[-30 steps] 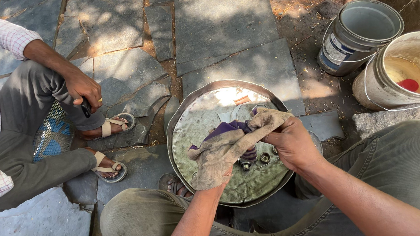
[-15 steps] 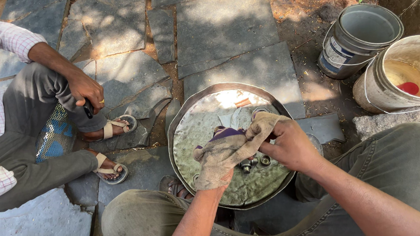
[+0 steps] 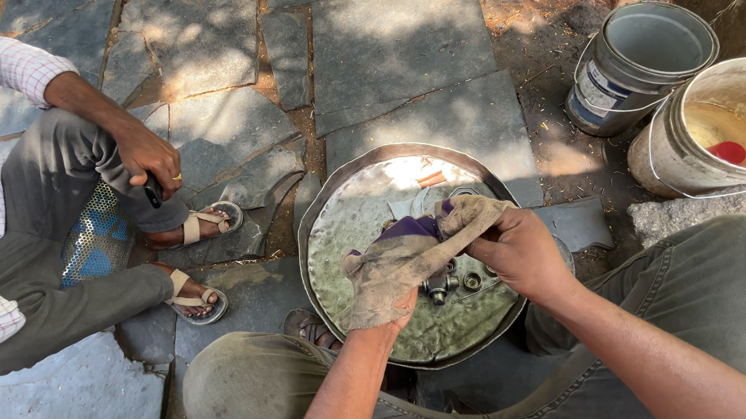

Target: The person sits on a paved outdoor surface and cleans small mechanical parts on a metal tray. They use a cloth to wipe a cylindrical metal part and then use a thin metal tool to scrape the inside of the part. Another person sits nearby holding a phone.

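A round metal pan (image 3: 303, 241) with murky grey liquid sits on the ground between my knees. Over it, my left hand (image 3: 388, 280) is inside a dirty tan work glove (image 3: 411, 255) with a purple patch (image 3: 411, 228). My right hand (image 3: 523, 253) pinches the glove's fingertips (image 3: 468, 215) and holds them stretched to the right. Small metal fittings (image 3: 448, 285) lie in the pan just below both hands. A short brownish piece (image 3: 430, 179) rests near the pan's far side.
Another person sits at left on the stone slabs, hand (image 3: 147, 153) holding a small dark object (image 3: 154, 190), sandalled feet (image 3: 202, 261) near the pan. A grey bucket (image 3: 643, 59) and a white bucket (image 3: 717, 128) with a red thing inside stand at the upper right.
My right hand has dropped slightly while still tugging the glove's fingertips, and less of the purple patch shows. The seated person has barely moved.
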